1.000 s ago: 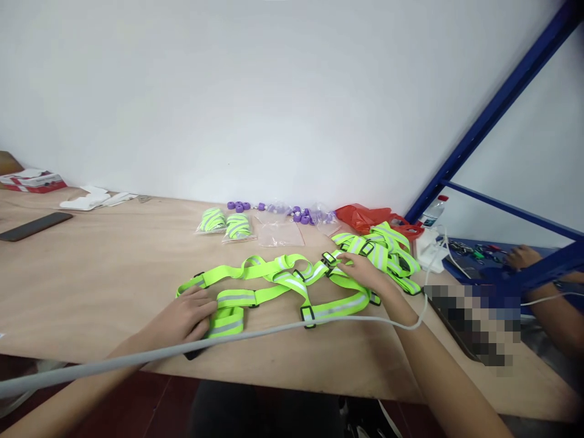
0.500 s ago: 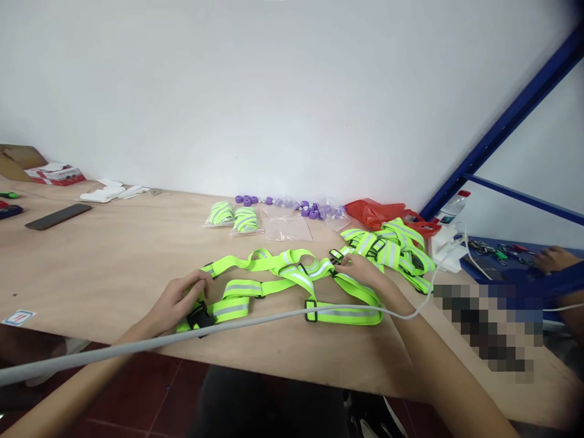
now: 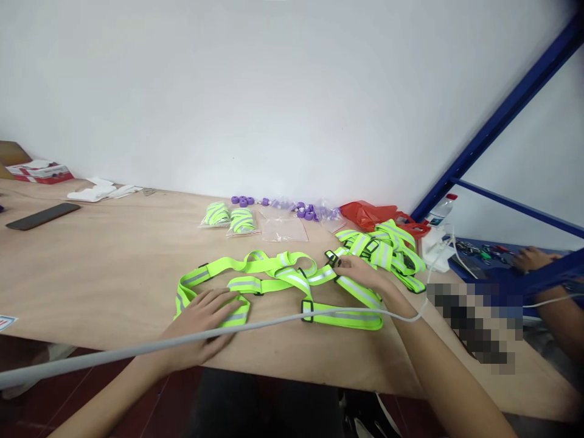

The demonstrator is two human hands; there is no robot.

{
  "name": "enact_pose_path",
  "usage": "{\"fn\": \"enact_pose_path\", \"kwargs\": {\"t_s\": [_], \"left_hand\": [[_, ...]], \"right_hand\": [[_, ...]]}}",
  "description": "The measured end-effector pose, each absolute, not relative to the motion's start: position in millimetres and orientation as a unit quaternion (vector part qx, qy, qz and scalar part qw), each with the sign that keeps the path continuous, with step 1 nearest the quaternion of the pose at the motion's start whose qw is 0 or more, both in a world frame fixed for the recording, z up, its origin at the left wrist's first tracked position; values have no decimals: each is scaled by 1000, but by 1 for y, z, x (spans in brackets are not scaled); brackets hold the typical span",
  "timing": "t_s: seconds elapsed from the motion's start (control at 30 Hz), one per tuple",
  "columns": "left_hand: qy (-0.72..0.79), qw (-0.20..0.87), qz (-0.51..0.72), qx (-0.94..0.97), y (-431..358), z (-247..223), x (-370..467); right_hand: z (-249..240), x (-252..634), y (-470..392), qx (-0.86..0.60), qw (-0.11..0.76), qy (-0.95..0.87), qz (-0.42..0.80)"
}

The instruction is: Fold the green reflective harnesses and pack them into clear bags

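Observation:
A neon-yellow reflective strap harness (image 3: pixel 267 266) with grey stripes and black slide buckles lies spread in loops on the table. My left hand (image 3: pixel 201 325) rests over its front left loop, fingers stretched out across the band; the black clip seen there before is hidden beneath it. At the harness's right end, my right hand (image 3: pixel 360 272) is closed in a pinch on the strap beside a black buckle (image 3: pixel 333 258). Right behind that hand lies a heap of more reflective straps (image 3: pixel 395 252).
A white cable (image 3: pixel 274 324) crosses in front of me. Behind lie two bagged strap bundles (image 3: pixel 241 221), clear plastic bags (image 3: pixel 285 229), purple rolls (image 3: pixel 306 211) and a red bag (image 3: pixel 369 214). A dark flat bar (image 3: pixel 43 216) lies left. Another person's hand (image 3: pixel 533 258) is at far right.
My left hand has moved right and toward me, from the loop's left edge onto the black clip's place. My right hand stays at the buckle. The view has shifted slightly.

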State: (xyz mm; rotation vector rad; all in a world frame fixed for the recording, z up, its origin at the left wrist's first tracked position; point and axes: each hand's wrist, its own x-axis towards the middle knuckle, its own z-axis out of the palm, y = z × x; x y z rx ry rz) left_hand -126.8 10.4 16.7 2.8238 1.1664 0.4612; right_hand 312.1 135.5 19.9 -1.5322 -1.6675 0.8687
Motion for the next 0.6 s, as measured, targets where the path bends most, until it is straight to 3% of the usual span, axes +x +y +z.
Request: {"fn": "enact_pose_path", "kwargs": {"t_s": [0.17, 0.27, 0.4, 0.6], "left_hand": [[403, 14, 139, 904, 17, -1, -146], [415, 11, 138, 899, 22, 2, -152], [423, 5, 127, 897, 25, 26, -140], [398, 17, 167, 902, 44, 65, -98]], "right_hand": [[42, 346, 146, -578, 634, -460, 227], [58, 361, 150, -528, 754, -350, 174], [74, 360, 140, -464, 812, -308, 172], [85, 337, 120, -395, 814, -363, 223]]}}
